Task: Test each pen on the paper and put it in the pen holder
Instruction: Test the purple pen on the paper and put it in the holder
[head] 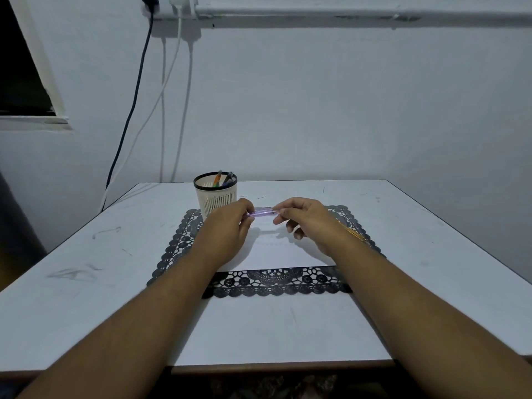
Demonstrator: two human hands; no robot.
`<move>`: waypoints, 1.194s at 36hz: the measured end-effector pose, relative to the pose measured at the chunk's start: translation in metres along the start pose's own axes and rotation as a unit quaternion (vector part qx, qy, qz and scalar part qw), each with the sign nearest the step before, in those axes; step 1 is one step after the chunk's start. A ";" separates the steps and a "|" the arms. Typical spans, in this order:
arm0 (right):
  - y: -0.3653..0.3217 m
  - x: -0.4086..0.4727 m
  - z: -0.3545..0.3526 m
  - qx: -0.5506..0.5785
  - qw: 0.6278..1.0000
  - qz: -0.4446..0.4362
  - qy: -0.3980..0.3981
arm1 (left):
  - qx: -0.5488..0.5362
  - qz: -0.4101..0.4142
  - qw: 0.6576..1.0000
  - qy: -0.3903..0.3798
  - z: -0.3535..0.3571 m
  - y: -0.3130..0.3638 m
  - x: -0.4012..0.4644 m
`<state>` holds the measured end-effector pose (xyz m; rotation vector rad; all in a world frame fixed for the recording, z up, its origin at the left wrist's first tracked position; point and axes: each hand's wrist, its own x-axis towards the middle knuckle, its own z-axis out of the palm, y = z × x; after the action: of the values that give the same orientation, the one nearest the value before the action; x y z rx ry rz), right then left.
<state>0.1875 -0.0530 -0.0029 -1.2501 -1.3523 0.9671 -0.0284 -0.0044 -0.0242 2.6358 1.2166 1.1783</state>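
1. The pen holder (216, 194) stands just beyond the left hand (227, 228), pens (223, 180) jutting from its mouth.
2. Bare table (417, 226) lies open on the right.
3. Cables (161, 110) hang behind.

Two bare forearms and hands, no sleeves in view

Both arms are uncovered from the near edge up to the left hand (227, 228) and the right hand (309, 218). No ring or watch can be made out. Each hand has short, plain nails where they show.
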 end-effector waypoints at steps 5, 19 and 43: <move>0.003 0.002 -0.006 0.007 1.000 0.014 0.023 | -0.005 -0.025 1.000 -0.006 -0.001 -0.005 -0.002; 0.004 -0.005 0.001 -0.046 0.998 -0.018 0.025 | 0.009 -0.024 0.999 -0.024 -0.003 0.003 -0.005; 0.003 -0.007 0.003 -0.074 0.997 -0.026 0.023 | 0.010 -0.019 0.999 -0.032 -0.002 0.002 -0.005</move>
<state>0.1845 -0.0598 -0.0071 -1.3327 -1.4341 0.8077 -0.0307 -0.0101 -0.0253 2.6306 1.2687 1.0743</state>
